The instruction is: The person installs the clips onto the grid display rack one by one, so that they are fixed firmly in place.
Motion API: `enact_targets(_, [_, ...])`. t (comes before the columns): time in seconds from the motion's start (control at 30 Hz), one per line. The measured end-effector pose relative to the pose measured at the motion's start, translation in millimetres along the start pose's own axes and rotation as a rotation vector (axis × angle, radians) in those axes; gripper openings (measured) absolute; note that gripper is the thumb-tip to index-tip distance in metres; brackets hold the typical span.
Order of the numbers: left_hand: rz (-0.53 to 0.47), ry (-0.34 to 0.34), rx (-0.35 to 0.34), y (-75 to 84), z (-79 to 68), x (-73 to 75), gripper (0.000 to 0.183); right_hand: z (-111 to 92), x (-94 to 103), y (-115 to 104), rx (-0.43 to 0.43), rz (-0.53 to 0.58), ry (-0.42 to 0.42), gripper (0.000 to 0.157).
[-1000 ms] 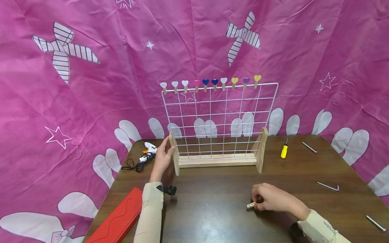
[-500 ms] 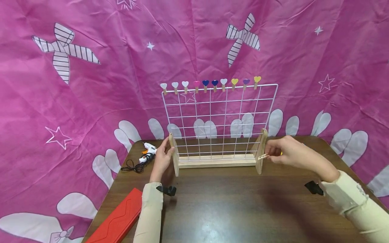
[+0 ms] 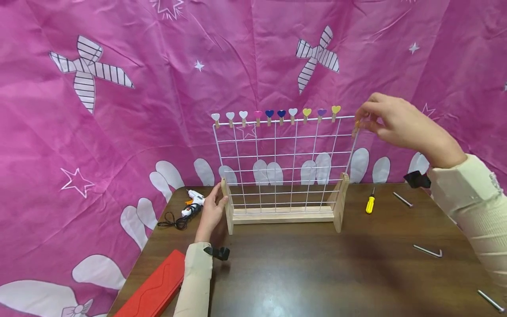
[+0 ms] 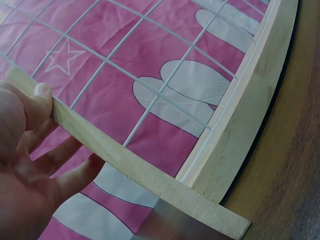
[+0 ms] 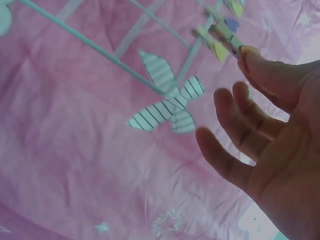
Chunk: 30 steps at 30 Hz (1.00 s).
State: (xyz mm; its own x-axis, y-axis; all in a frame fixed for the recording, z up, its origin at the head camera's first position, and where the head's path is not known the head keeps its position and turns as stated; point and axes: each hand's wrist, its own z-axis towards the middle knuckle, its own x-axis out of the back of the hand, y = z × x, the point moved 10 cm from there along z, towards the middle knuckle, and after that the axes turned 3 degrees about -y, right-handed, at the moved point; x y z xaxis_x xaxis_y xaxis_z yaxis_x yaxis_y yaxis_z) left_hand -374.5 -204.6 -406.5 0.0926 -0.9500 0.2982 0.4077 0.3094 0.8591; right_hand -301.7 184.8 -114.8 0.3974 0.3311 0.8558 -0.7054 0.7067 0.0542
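Note:
A white wire grid (image 3: 294, 154) stands upright in a wooden stand (image 3: 283, 217). Along its top wire sits a row of small clothespins with white, pink, blue, yellow and purple hearts, among them a yellow-heart clothespin (image 3: 336, 111) furthest right. My left hand (image 3: 211, 215) grips the stand's left wooden side post (image 4: 125, 157), thumb on the near side and fingers behind. My right hand (image 3: 408, 127) is raised at the grid's upper right corner, pinching a small wooden clothespin (image 5: 226, 37) between thumb and forefinger. In the head view this clothespin overlaps the right frame wire, and the fingers partly hide it.
Left of the stand lies a white glue gun (image 3: 196, 198) with a coiled black cord (image 3: 174, 222). A red box (image 3: 154, 286) is at the table's left front. On the right are a yellow screwdriver (image 3: 370, 204), a metal rod (image 3: 402, 199) and a bent hex key (image 3: 428, 251).
My right hand has lifted the clothespin from low over the table up past the stand's right post to the grid's top right corner. My left hand has stayed on the left post.

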Motion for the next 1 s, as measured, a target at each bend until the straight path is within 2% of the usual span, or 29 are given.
enact_targets(0.13, [-0.004,-0.001,-0.027,17.8,-3.9,-0.3,0.051,18.5,11.2,11.9,-0.066,-0.052,0.003,0.02])
enact_targets(0.27, [0.005,-0.003,-0.043,35.6,-9.1,-1.1,0.05,31.4,11.7,22.6,-0.117,-0.069,-0.004,0.021])
enact_targets(0.47, [0.01,-0.01,-0.007,35.3,-12.0,-1.2,0.05,40.9,1.7,32.4,-0.144,-0.068,-0.064,0.019])
enact_targets(0.6, [0.002,-0.011,-0.003,36.3,-12.0,-0.1,0.05,44.0,-6.3,33.6,-0.15,-0.064,-0.095,0.02])
enact_targets(0.7, [0.002,-0.007,-0.002,36.1,-11.4,1.8,0.05,43.8,-11.5,36.7,-0.187,-0.057,-0.115,0.021])
enact_targets(0.83, [0.009,-0.006,0.001,33.8,-10.7,2.9,0.051,39.2,-13.7,41.3,-0.231,-0.015,-0.111,0.026])
enact_targets(1.0, [-0.012,-0.012,0.005,31.5,-9.0,0.7,0.051,29.6,-12.3,43.5,-0.23,0.034,-0.086,0.028])
